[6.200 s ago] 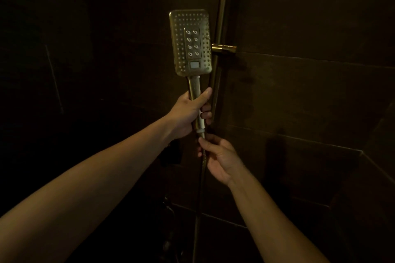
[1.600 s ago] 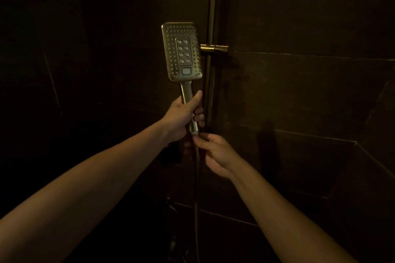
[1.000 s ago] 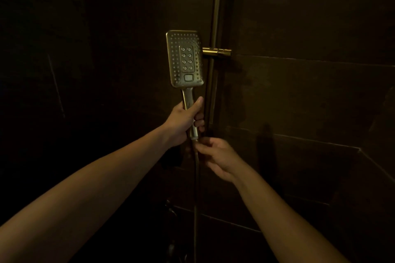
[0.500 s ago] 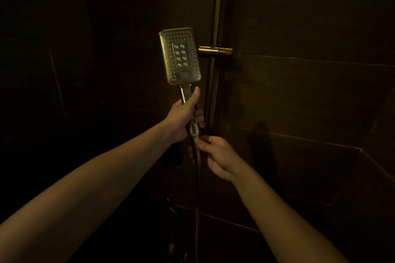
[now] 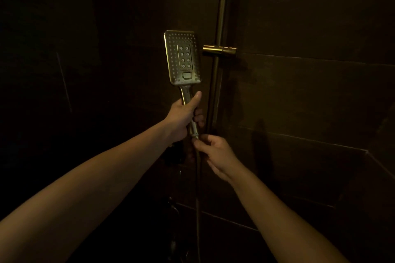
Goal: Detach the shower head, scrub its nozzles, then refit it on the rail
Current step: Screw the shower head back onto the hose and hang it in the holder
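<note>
The brass rectangular shower head (image 5: 183, 57) stands upright with its nozzle face towards me, off the rail and just left of it. My left hand (image 5: 183, 116) is wrapped around its handle, thumb up along the front. My right hand (image 5: 215, 155) pinches the hose nut at the handle's lower end, where the hose (image 5: 198, 194) hangs straight down. The vertical rail (image 5: 220, 34) carries its brass holder (image 5: 219, 49), which holds nothing and sits level with the head.
Dark tiled walls surround the shower, with a recessed ledge (image 5: 367, 151) in the right wall. A dim tap fitting (image 5: 174, 207) sits low below the hands. The light is very low.
The shower head has stayed in my left hand beside the rail, shifting only slightly. My right hand remains at the hose connection under the handle.
</note>
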A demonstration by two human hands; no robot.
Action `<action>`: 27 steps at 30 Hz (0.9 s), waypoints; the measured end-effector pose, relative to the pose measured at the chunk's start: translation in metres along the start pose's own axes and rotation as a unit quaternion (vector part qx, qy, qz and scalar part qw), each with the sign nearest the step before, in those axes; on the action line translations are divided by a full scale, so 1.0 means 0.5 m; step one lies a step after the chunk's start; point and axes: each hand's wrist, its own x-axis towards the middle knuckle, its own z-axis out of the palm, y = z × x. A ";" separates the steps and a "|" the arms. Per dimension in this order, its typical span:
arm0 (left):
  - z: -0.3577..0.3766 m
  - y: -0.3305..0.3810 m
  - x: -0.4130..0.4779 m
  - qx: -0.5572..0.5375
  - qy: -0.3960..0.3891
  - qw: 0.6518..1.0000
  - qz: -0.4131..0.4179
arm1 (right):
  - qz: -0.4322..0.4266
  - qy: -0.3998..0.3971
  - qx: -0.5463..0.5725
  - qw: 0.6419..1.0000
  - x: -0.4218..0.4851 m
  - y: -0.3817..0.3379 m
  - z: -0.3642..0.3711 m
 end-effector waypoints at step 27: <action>-0.002 -0.017 0.028 0.003 0.023 0.999 0.024 | -0.050 0.149 -0.267 0.951 -0.008 -0.001 0.019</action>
